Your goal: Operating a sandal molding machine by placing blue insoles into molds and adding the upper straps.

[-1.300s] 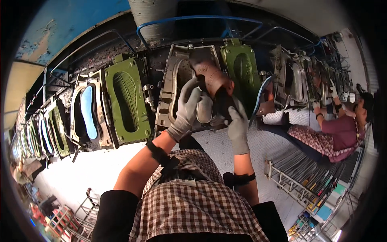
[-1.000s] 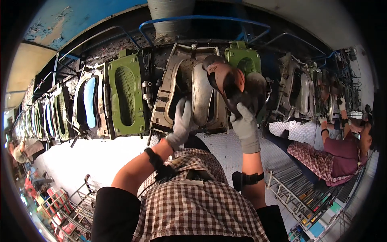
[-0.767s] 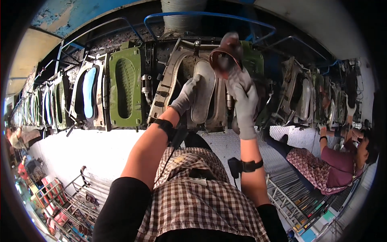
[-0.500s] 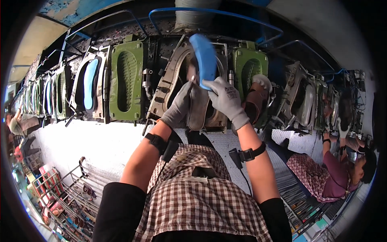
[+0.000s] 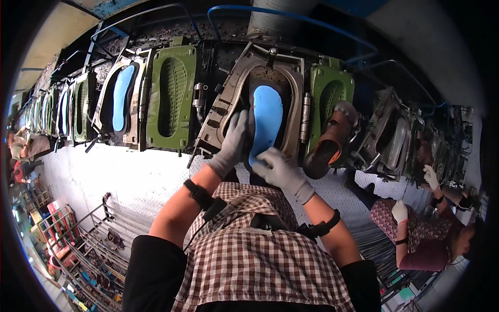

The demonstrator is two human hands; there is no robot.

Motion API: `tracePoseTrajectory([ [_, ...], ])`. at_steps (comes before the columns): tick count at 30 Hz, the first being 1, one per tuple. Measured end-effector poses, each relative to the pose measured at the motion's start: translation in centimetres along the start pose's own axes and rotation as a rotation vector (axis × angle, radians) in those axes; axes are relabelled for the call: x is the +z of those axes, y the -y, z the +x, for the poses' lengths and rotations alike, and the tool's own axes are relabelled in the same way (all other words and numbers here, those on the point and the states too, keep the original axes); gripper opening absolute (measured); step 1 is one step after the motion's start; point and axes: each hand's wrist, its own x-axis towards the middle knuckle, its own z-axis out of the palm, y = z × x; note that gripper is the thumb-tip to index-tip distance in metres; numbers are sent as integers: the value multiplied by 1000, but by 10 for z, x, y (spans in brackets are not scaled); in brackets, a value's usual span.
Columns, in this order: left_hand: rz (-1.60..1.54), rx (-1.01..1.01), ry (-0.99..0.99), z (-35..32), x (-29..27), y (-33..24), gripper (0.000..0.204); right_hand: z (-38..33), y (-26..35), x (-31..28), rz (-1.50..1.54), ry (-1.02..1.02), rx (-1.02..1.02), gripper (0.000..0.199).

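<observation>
A bright blue insole (image 5: pixel 268 115) lies lengthwise on the dark shoe-shaped form (image 5: pixel 266 78) in an opened metal mould (image 5: pixel 296 88) in front of me. My right hand (image 5: pixel 282 170), in a grey glove, is at the insole's near end with bent fingers closed on its edge; the fingertips are partly hidden. My left hand (image 5: pixel 234 143), gloved too, lies along the form's left side, its fingers stretched upward and holding nothing.
Green sole moulds (image 5: pixel 171 96) flank this mould. A brown boot (image 5: pixel 332 138) rests over the right one. Blue tube rails (image 5: pixel 296 14) run behind. At right, a co-worker in a patterned apron (image 5: pixel 400 223) works along the line. A metal rack (image 5: pixel 99 244) stands lower left.
The blue insole, held up above the mould before, has come down onto the form. My right hand has moved nearer to me, and the view has shifted slightly.
</observation>
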Motion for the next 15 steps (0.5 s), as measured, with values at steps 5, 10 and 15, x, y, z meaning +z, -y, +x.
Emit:
tracePoseTrajectory([
  [5, 75, -70, -195, 49, 20, -32, 76, 37, 0, -5, 141, -483, 148, 32],
  [10, -406, 60, -146, 43, 28, -33, 74, 40, -33, 23, -81, -531, 173, 46],
  [15, -357, 70, -45, 40, 31, -40, 79, 47, -30, 20, 357, -428, 506, 53],
])
